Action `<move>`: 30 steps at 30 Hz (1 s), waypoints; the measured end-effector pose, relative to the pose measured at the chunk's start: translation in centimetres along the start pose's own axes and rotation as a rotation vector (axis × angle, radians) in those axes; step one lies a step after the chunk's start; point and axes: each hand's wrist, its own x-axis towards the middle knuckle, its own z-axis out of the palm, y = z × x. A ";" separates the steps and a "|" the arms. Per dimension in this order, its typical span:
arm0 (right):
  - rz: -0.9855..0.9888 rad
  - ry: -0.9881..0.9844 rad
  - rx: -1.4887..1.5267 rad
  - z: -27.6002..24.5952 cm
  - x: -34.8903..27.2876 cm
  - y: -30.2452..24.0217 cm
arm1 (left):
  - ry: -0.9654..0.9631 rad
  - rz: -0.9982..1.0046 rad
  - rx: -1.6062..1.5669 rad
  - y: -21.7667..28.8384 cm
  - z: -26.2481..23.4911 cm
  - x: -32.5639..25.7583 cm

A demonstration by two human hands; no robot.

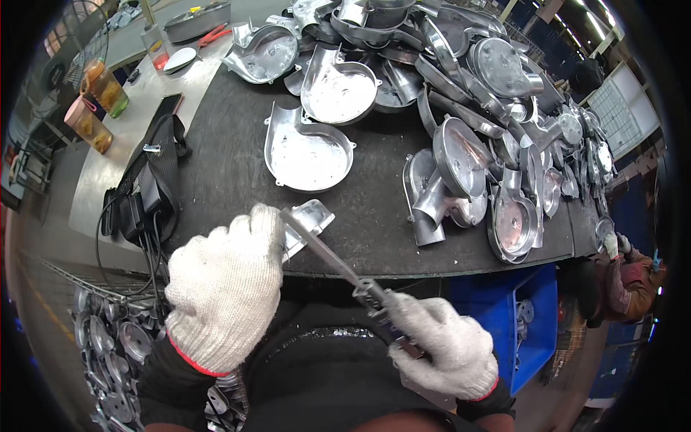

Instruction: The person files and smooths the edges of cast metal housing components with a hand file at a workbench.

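Observation:
My left hand [229,284], in a white knitted glove, is closed at the near edge of the dark tabletop. It grips a silvery cast-metal housing [312,216], mostly hidden behind the glove. In my right hand [448,347], also gloved, is a file-like tool [371,294] with a long, flat grey blade and a thick metal body. The blade slants up and left, its tip beside my left fingers and against or just in front of the housing; I cannot tell which. Beyond my left hand lies a snail-shaped metal housing [308,155], hollow side up.
Similar castings are piled at the back and right, including a round one [504,66]. A blue bin [534,335] stands below the right table edge. At left are a black strap [155,169], cables, a phone [170,105] and bottles [108,90]. Another person [630,281] works far right.

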 end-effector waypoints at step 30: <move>0.237 0.160 0.407 0.0 0.4 3.4 | 0.288 0.058 -0.885 0.5 16.3 0.3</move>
